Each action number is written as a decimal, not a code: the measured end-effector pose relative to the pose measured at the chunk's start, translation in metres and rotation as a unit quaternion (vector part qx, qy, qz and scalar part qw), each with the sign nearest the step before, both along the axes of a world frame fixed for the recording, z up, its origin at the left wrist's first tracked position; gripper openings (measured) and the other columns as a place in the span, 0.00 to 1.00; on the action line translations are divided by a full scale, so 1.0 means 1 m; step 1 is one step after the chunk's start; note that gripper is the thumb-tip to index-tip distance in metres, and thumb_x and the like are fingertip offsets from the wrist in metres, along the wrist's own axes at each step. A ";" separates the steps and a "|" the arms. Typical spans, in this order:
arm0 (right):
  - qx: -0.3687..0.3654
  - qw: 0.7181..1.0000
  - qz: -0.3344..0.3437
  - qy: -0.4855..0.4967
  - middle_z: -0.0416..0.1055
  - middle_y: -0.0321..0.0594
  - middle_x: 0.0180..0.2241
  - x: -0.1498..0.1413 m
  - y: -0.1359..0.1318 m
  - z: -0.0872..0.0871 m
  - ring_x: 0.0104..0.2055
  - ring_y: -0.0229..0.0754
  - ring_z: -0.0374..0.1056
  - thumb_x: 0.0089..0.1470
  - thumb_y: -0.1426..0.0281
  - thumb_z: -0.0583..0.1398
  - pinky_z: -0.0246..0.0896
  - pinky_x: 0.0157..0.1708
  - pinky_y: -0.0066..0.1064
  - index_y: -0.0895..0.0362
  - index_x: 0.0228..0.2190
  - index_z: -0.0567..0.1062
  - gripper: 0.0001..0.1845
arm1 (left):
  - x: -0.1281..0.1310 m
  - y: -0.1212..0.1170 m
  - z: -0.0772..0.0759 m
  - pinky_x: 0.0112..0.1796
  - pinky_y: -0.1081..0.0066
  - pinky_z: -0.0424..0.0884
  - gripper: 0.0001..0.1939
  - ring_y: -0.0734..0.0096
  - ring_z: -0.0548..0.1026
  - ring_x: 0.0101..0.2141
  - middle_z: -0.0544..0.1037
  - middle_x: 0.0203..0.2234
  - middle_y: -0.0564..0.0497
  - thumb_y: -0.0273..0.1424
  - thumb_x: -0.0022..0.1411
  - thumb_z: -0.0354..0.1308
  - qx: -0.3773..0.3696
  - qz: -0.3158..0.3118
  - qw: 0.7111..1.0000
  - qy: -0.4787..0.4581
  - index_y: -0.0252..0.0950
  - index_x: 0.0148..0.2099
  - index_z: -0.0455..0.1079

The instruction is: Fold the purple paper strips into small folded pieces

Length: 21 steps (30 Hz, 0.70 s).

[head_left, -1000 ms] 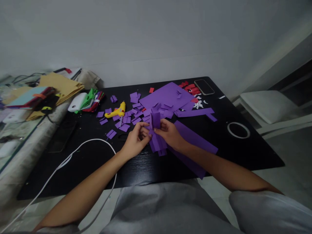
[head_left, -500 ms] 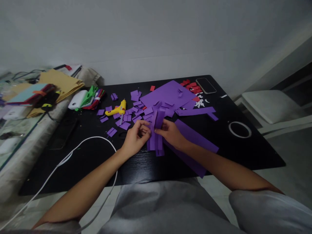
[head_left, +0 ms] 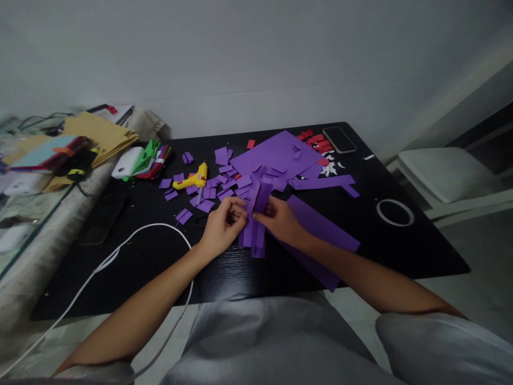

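Folded purple paper strips (head_left: pixel 254 231) are held upright between my two hands, over the near middle of the black table. My left hand (head_left: pixel 224 223) pinches their left edge with thumb and fingertips. On the other side, my right hand (head_left: pixel 282 218) grips the same strips, its thumb across the front. Just beyond the hands lies a heap of small folded purple paper pieces (head_left: pixel 244 182). Under my right forearm is a large purple paper sheet (head_left: pixel 320 230). A second purple sheet (head_left: pixel 276 152) lies farther back.
A yellow glue gun (head_left: pixel 192 181) lies left of the heap. A white cable (head_left: pixel 154 226) loops across the left side. Red paper scraps (head_left: pixel 318 141), a phone (head_left: pixel 339 139) and a white ring (head_left: pixel 395 213) are on the right. Stacked coloured papers (head_left: pixel 150 160) lie at the back left.
The lower ends of the held paper strips have swung slightly to the left. Both hands keep nearly the same place and grip.
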State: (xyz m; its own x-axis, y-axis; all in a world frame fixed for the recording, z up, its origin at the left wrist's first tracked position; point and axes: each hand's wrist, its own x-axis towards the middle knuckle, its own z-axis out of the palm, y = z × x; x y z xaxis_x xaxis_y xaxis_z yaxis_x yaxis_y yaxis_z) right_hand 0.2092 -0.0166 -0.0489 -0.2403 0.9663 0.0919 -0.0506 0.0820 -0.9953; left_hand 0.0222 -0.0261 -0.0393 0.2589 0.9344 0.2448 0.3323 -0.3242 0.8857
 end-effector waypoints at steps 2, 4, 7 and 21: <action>0.022 1.000 -0.018 -0.002 0.79 0.42 0.41 -0.001 -0.002 -0.003 0.44 0.44 0.78 0.52 0.69 0.66 0.74 0.48 0.41 0.55 0.45 0.70 0.19 | 0.000 0.000 0.000 0.32 0.75 0.70 0.11 0.73 0.76 0.31 0.77 0.32 0.53 0.33 0.66 0.60 0.002 0.008 1.000 -0.002 0.39 0.49 0.66; 0.079 0.994 -0.065 -0.026 0.78 0.43 0.43 -0.001 -0.004 -0.007 0.41 0.42 0.78 0.53 0.68 0.67 0.76 0.43 0.38 0.53 0.49 0.64 0.25 | 0.000 0.000 -0.001 0.33 0.75 0.71 0.10 0.74 0.76 0.31 0.77 0.32 0.53 0.33 0.66 0.60 0.007 0.015 1.000 -0.009 0.39 0.49 0.66; 0.229 0.960 -0.142 -0.077 0.70 0.49 0.54 -0.001 -0.006 -0.011 0.43 0.42 0.76 0.53 0.69 0.68 0.77 0.37 0.35 0.51 0.54 0.59 0.33 | 0.001 0.000 -0.002 0.35 0.75 0.72 0.10 0.74 0.76 0.32 0.77 0.32 0.53 0.32 0.66 0.60 0.013 0.018 0.999 -0.028 0.39 0.48 0.66; 0.351 0.890 -0.127 -0.260 0.73 0.46 0.38 0.002 -0.010 0.006 0.49 0.49 0.73 0.58 0.72 0.62 0.73 0.48 0.40 0.55 0.33 0.75 0.00 | 0.004 -0.005 0.000 0.34 0.75 0.74 0.10 0.75 0.78 0.30 0.78 0.33 0.53 0.32 0.64 0.62 0.035 0.037 0.998 -0.040 0.38 0.46 0.67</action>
